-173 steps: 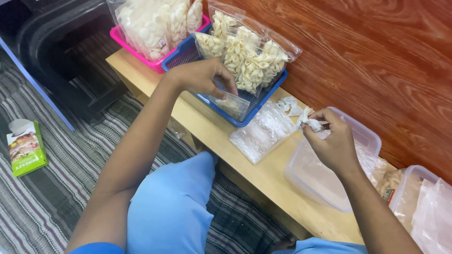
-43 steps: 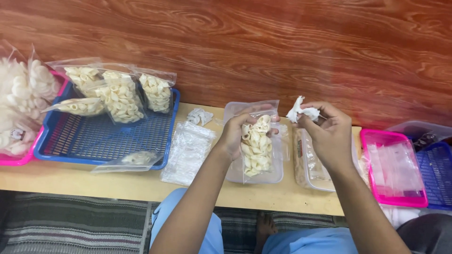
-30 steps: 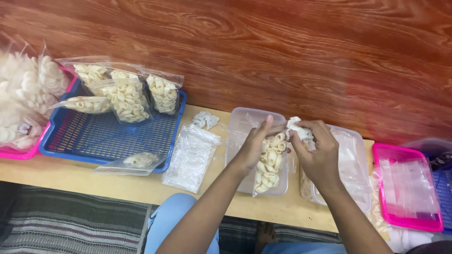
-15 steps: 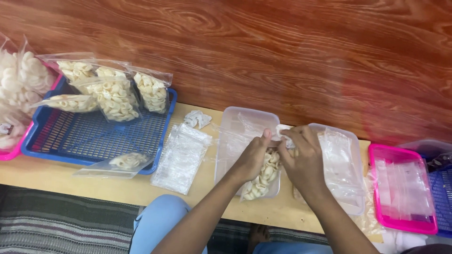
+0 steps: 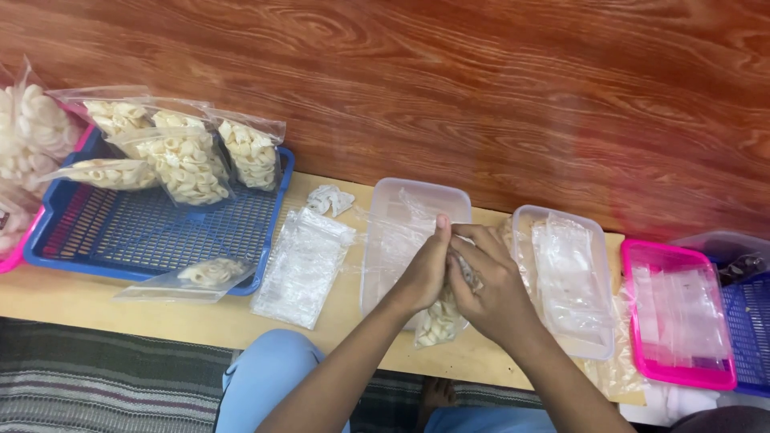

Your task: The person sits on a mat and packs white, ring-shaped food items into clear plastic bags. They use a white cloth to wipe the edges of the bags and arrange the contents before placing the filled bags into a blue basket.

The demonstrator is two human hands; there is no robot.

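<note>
I had brought my left hand (image 5: 421, 273) and right hand (image 5: 491, 282) together since a second before, both grips closed on the small clear snack-filled plastic bag (image 5: 439, 319) over the clear rectangular plastic tub (image 5: 405, 210) on the table (image 5: 72, 298)

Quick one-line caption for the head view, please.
Both hands, left hand and right hand, grip a small bag of crackers over a clear tub.

Clear plastic bag (image 5: 439, 319) of pale ring-shaped snacks, hanging upright, gripped over clear tub (image 5: 401, 232).
</note>
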